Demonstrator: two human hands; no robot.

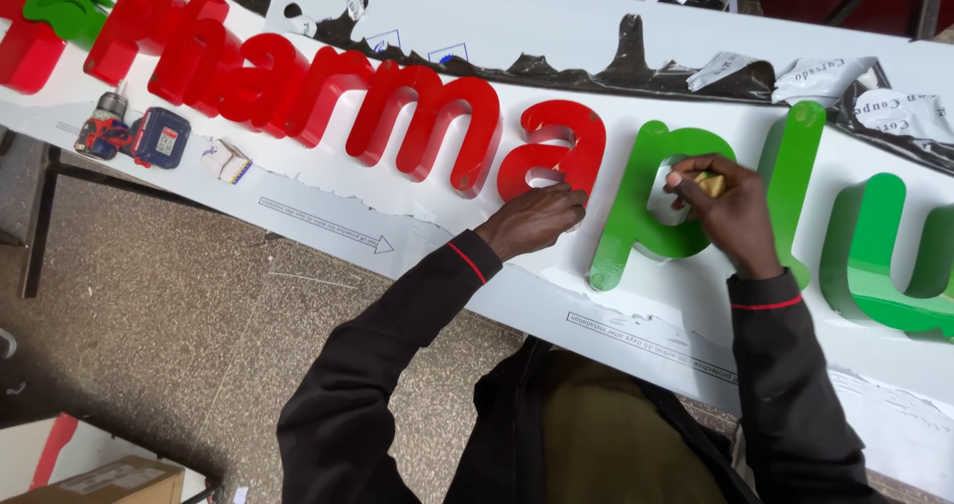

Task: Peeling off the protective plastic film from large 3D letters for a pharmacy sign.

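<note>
Left hand (535, 221) flat, fingers spread on red letter (553, 151); right hand (723, 209) pinching small tan block (710, 183) at green letter (664, 201), frame centre. Risk: slip scratches letter face.

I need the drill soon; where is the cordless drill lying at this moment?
In the head view the cordless drill lies far left on the white sign panel, below the red letters, well away from both hands.

Far to your left, a cordless drill (102, 126) lies on the counter (517, 27) with a blue battery pack (160, 137) just beside it and a small white box (227, 160) a little further along. Peeled black and white film (795, 77) bunches along the far edge. Below you is speckled floor (199, 285), and a cardboard box (109, 482) sits at the bottom left.
</note>
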